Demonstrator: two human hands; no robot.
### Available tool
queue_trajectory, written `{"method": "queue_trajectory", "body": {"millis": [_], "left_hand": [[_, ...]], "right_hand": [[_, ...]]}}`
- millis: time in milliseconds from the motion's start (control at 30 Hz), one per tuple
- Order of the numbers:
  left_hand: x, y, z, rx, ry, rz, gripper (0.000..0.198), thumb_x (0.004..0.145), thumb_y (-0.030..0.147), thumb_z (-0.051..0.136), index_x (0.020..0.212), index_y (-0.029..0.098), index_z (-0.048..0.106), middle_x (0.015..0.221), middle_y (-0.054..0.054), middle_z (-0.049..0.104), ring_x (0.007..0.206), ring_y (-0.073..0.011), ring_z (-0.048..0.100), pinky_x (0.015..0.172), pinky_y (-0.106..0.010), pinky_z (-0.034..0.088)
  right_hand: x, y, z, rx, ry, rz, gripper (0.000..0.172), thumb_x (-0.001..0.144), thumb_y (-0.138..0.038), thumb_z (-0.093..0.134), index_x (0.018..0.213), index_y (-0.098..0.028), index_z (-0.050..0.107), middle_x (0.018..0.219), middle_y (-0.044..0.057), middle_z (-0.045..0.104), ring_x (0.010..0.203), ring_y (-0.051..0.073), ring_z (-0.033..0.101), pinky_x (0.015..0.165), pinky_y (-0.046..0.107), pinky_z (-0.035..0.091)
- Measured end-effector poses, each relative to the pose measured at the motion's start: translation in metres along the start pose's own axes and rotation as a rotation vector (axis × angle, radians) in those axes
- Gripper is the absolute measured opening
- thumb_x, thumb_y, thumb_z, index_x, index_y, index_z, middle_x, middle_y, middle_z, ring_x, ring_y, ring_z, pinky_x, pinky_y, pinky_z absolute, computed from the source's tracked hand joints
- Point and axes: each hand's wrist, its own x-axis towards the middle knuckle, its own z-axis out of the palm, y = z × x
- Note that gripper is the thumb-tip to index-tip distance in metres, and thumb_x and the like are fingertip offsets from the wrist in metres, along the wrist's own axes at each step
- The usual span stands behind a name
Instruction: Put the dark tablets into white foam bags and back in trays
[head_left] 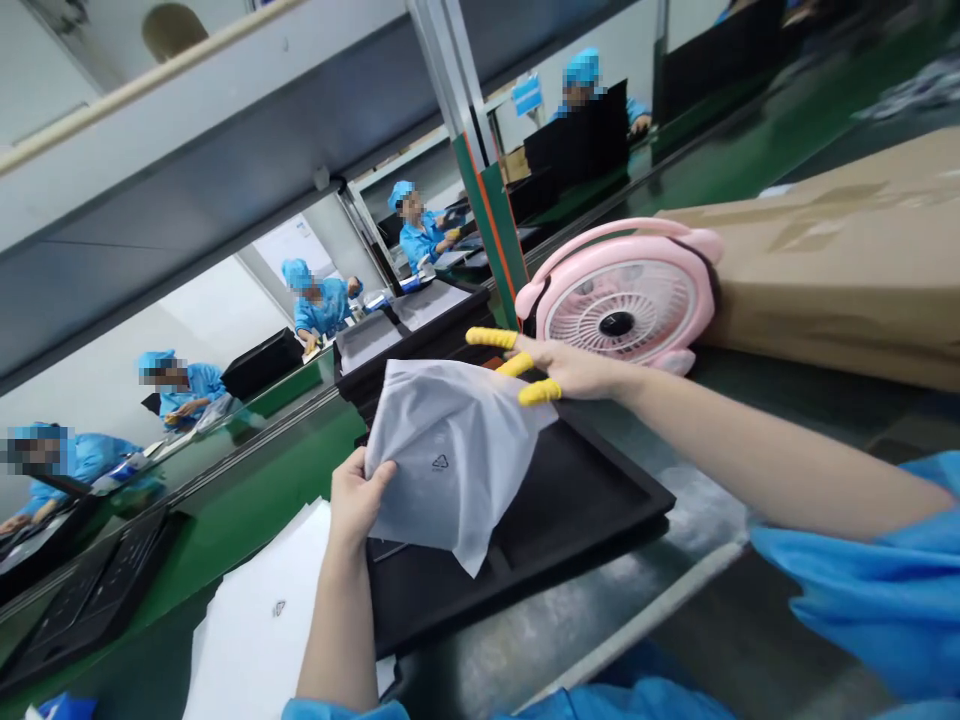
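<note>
A translucent white plastic bag (442, 450) with a small printed recycling mark is spread above a black foam tray (585, 500). At the bag's left edge, my left hand (358, 495) pinches it between thumb and fingers. My right hand (544, 370) is at its upper right corner, with yellow covers on several fingers; those fingers are spread, and one or more touch or overlap the bag's edge. Left of the tray lies a stack of white bags or sheets (259, 620), the top one bearing a similar mark.
A pink fan (619, 310) stands beyond my right hand, beside a large cardboard box (840, 260). More black trays (412, 325) are stacked behind the bag. Across the green conveyor (289, 455), several people in blue work. A shelf (225, 150) hangs overhead.
</note>
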Motion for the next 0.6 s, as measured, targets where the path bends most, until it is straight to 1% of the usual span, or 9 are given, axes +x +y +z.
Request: {"method": "queue_trajectory", "body": {"millis": [67,167,200,300,367,400,467,533,600], "left_hand": [[-0.001,-0.005,0.011,-0.020,-0.016,-0.033,0.036,0.058,0.048,0.063,0.062,0.014,0.051,0.055,0.004,0.040,0.055,-0.0082,0.034,0.052,-0.020,0.028],[-0.001,-0.006,0.020,-0.064,0.013,-0.086,0.033,0.061,0.046,0.062,0.066,0.014,0.054,0.056,0.005,0.041,0.055,-0.0082,0.035,0.053,-0.020,0.029],[-0.001,-0.006,0.020,-0.088,0.032,-0.099,0.033,0.061,0.045,0.063,0.067,0.014,0.054,0.056,0.005,0.042,0.056,-0.0082,0.035,0.053,-0.019,0.030],[-0.001,-0.002,0.020,-0.152,0.091,-0.111,0.034,0.059,0.045,0.064,0.067,0.013,0.055,0.057,0.005,0.044,0.056,-0.0082,0.037,0.054,-0.019,0.030],[-0.002,0.002,0.021,-0.165,0.109,-0.118,0.032,0.059,0.043,0.064,0.067,0.013,0.055,0.058,0.005,0.046,0.057,-0.0082,0.038,0.054,-0.019,0.031],[-0.002,0.004,0.023,-0.166,0.112,-0.120,0.031,0.059,0.042,0.063,0.066,0.014,0.054,0.058,0.005,0.046,0.056,-0.0080,0.038,0.054,-0.019,0.031],[-0.004,0.008,0.028,-0.165,0.101,-0.119,0.029,0.060,0.041,0.063,0.066,0.014,0.054,0.056,0.006,0.044,0.055,-0.0075,0.036,0.053,-0.019,0.030],[-0.004,0.011,0.035,-0.176,0.088,-0.113,0.028,0.060,0.040,0.063,0.067,0.014,0.054,0.055,0.006,0.043,0.054,-0.0073,0.036,0.052,-0.019,0.030],[-0.004,0.012,0.042,-0.223,0.078,-0.117,0.029,0.061,0.040,0.063,0.069,0.014,0.055,0.057,0.005,0.046,0.055,-0.0077,0.039,0.053,-0.019,0.032]], "right_hand": [[0.005,-0.006,-0.013,-0.161,0.035,0.016,0.036,0.064,-0.052,0.067,0.075,-0.017,0.069,0.138,0.005,0.039,0.128,0.025,0.034,0.108,0.037,0.028],[0.023,-0.011,-0.030,-0.219,0.030,0.067,0.036,0.062,-0.051,0.067,0.062,-0.015,0.065,0.118,0.007,0.057,0.111,0.022,0.051,0.101,0.037,0.037],[0.030,-0.012,-0.035,-0.186,0.075,0.076,0.038,0.062,-0.053,0.066,0.063,-0.015,0.064,0.111,0.007,0.060,0.104,0.021,0.055,0.097,0.037,0.041],[0.057,-0.016,-0.044,-0.082,0.350,0.032,0.042,0.067,-0.055,0.062,0.079,-0.015,0.063,0.097,0.007,0.065,0.087,0.016,0.060,0.089,0.036,0.046],[0.075,-0.026,-0.038,-0.133,0.411,0.022,0.045,0.066,-0.052,0.065,0.093,-0.015,0.062,0.096,0.007,0.065,0.085,0.015,0.060,0.086,0.034,0.047],[0.084,-0.033,-0.031,-0.202,0.358,0.032,0.048,0.064,-0.049,0.068,0.098,-0.016,0.061,0.098,0.006,0.065,0.086,0.016,0.060,0.084,0.032,0.047],[0.101,-0.050,-0.011,-0.377,0.158,0.082,0.048,0.061,-0.044,0.071,0.100,-0.018,0.063,0.098,0.005,0.066,0.084,0.016,0.061,0.078,0.028,0.048],[0.117,-0.065,0.010,-0.559,0.002,0.133,0.031,0.062,-0.036,0.070,0.088,-0.018,0.067,0.086,0.002,0.068,0.074,0.014,0.061,0.067,0.023,0.046],[0.130,-0.075,0.021,-0.675,0.017,0.143,0.014,0.063,-0.027,0.069,0.073,-0.017,0.069,0.072,0.001,0.067,0.067,0.013,0.059,0.060,0.021,0.042]]}}
